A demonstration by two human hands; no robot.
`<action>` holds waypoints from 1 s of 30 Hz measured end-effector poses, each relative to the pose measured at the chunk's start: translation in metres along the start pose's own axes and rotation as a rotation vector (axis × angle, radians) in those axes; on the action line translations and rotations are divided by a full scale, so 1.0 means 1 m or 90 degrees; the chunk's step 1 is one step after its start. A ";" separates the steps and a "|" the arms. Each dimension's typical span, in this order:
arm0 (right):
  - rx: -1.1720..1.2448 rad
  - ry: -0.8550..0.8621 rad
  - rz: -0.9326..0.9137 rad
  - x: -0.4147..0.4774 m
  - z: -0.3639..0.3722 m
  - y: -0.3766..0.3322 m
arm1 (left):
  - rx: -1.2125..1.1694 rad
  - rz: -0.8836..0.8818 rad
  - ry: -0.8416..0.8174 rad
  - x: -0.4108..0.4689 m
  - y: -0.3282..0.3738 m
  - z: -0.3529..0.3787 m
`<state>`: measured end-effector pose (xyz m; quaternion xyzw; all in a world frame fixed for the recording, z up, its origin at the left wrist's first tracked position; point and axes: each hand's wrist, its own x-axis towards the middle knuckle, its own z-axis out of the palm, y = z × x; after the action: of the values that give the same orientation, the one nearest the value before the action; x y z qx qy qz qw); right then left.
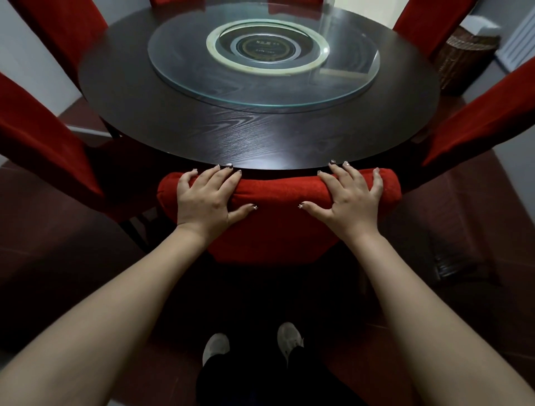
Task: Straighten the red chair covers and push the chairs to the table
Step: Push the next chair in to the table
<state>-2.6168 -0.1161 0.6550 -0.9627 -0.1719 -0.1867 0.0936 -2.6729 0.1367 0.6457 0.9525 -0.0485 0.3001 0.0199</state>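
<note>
My left hand (205,197) and right hand (351,197) are lying spread, palms down, over the top of the chair back (278,185). The fingers are reaching across it and the thumbs are splaying onto the red chair cover (278,231). The chair is sitting at six o'clock of the round table (260,139), its top just beside the rim. I am judging that any push toward twelve o'clock risks trapping my fingertips (333,163) against that rim, or dragging the cover into folds.

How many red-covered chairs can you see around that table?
7 red fabric-covered chairs: one under the left hand and right hand, two left, two right, two slivers at the far edge; more may be hidden.
</note>
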 end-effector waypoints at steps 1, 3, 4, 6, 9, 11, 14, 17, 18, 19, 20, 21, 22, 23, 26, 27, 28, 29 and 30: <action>0.001 0.005 0.001 0.001 0.001 0.000 | 0.000 0.002 0.001 0.001 0.000 0.001; 0.002 0.010 0.000 0.002 0.002 0.001 | -0.002 0.000 -0.002 0.003 0.000 0.002; 0.004 0.009 -0.001 0.001 0.002 0.001 | -0.003 -0.002 -0.005 0.003 0.000 0.002; 0.004 0.011 -0.004 0.000 0.002 0.001 | -0.008 -0.012 -0.018 0.001 0.000 0.000; 0.001 -0.005 -0.004 0.000 -0.001 0.001 | -0.026 -0.029 -0.054 0.001 0.002 -0.004; -0.003 -0.023 -0.001 0.001 -0.003 0.001 | -0.036 -0.043 -0.080 0.001 0.003 -0.006; -0.008 -0.044 -0.005 -0.001 -0.004 0.000 | -0.043 -0.061 -0.112 -0.001 0.002 -0.010; -0.010 -0.051 -0.001 -0.003 -0.005 -0.001 | -0.047 -0.070 -0.145 -0.002 0.002 -0.014; -0.012 -0.051 0.000 -0.003 -0.006 -0.001 | -0.049 -0.072 -0.151 -0.001 0.002 -0.015; -0.012 -0.052 0.000 -0.003 -0.006 -0.001 | -0.051 -0.073 -0.156 0.000 0.002 -0.016; -0.010 -0.053 0.000 -0.003 -0.006 -0.001 | -0.056 -0.072 -0.157 0.000 0.002 -0.016; -0.008 -0.052 0.000 -0.004 -0.007 -0.001 | -0.063 -0.069 -0.158 0.000 0.002 -0.017; -0.005 -0.050 -0.001 -0.005 -0.007 -0.002 | -0.072 -0.064 -0.157 0.000 0.001 -0.017; 0.000 -0.044 0.000 -0.006 -0.007 -0.003 | -0.081 -0.058 -0.155 0.000 0.000 -0.019; 0.015 -0.042 0.013 -0.008 -0.008 -0.006 | -0.110 -0.040 -0.154 0.001 -0.003 -0.021; 0.019 -0.044 0.019 -0.009 -0.008 -0.007 | -0.122 -0.034 -0.152 0.001 -0.004 -0.022; 0.021 -0.044 0.024 -0.010 -0.009 -0.009 | -0.131 -0.026 -0.149 0.000 -0.006 -0.023; 0.021 -0.044 0.028 -0.010 -0.009 -0.010 | -0.140 -0.018 -0.147 0.000 -0.007 -0.023; 0.021 -0.041 0.032 -0.011 -0.009 -0.011 | -0.146 -0.011 -0.143 0.000 -0.008 -0.024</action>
<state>-2.6333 -0.1117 0.6605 -0.9706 -0.1534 -0.1502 0.1085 -2.6854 0.1462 0.6653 0.9720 -0.0762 0.1838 0.1253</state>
